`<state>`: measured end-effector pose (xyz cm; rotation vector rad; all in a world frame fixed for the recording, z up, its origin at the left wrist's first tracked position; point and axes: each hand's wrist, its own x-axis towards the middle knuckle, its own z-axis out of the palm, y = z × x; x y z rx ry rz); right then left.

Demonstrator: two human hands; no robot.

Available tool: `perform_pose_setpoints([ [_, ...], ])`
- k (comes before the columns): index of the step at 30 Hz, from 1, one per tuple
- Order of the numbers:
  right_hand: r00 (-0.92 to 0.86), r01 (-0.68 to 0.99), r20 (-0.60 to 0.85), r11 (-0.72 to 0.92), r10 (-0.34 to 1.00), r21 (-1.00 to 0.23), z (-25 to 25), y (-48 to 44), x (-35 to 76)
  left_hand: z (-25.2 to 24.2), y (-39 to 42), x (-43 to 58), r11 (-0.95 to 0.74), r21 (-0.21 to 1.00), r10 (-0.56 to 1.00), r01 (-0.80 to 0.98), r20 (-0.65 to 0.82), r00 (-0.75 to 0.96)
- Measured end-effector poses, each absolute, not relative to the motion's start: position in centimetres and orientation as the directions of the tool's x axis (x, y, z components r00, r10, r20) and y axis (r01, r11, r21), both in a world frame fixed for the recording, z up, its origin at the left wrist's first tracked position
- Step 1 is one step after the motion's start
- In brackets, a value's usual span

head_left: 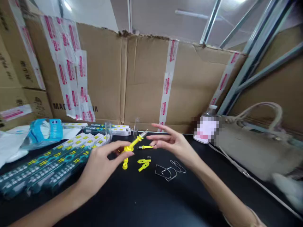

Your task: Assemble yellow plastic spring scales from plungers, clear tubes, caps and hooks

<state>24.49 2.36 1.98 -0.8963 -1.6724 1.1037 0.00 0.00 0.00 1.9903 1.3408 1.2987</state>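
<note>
At the left far side lies a blue package (49, 131), and nearer from it stretches a row of long dark-green and white boxes (59, 160). Then comes the left hand (100, 164); its thumb and forefinger pinch a yellow tool with metal tip (134, 144), which is held tilted above the black table (142, 201), the tip pointing far and right. Under it stand small yellow parts (125, 164). Behind, a clear tube (135, 127) is upright. To the right, two flat yellow pieces (143, 166) lie on the table. The right hand (181, 146) has its fingers spread, near the metal tip; a second yellow tool (147, 147) is just beside its lower fingertips, and I cannot tell if they touch. Nearer lie bent metal wires (165, 172). Farther right are a phone (205, 129) and a beige bag (246, 151).
</note>
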Motion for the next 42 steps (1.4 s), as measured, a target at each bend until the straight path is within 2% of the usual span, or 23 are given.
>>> perform_pose_setpoints([
  [3,-0.218,0.415,0.373,0.432,0.902,-0.801,1.2,4.5,28.1,1.3,0.8,-0.8,-0.448,0.841,0.886,0.303,0.463,0.027],
  [5,-0.208,0.729,0.449,0.444,0.869,-0.521,0.5,5.6,29.7,1.9,0.9,-1.1,-0.426,0.879,0.902,0.215,0.432,0.016],
  [8,-0.27,0.788,0.446,0.462,0.853,-0.407,-1.0,6.6,30.2,2.2,0.8,-1.2,-0.381,0.912,0.923,0.153,0.385,0.0],
  [15,-0.509,0.739,0.365,0.614,0.779,-0.278,-3.5,6.5,26.7,2.0,0.6,-1.0,-0.361,0.931,0.933,0.052,0.361,0.01],
  [18,-0.509,0.755,0.332,0.597,0.794,-0.271,-3.6,6.5,26.2,1.9,0.7,-1.0,-0.344,0.938,0.939,0.042,0.344,0.014],
  [28,-0.36,0.805,0.333,0.47,0.872,-0.36,-2.1,6.8,29.0,2.0,0.7,-0.8,-0.337,0.94,0.941,0.048,0.339,-0.027],
  [33,-0.367,0.781,0.33,0.48,0.87,-0.399,-2.2,6.8,28.9,1.9,0.6,-0.6,-0.33,0.941,0.943,0.073,0.332,-0.009],
  [42,-0.391,0.765,0.36,0.517,0.847,-0.385,-2.4,6.6,28.2,1.6,0.5,-0.7,-0.316,0.944,0.949,0.098,0.314,0.035],
])
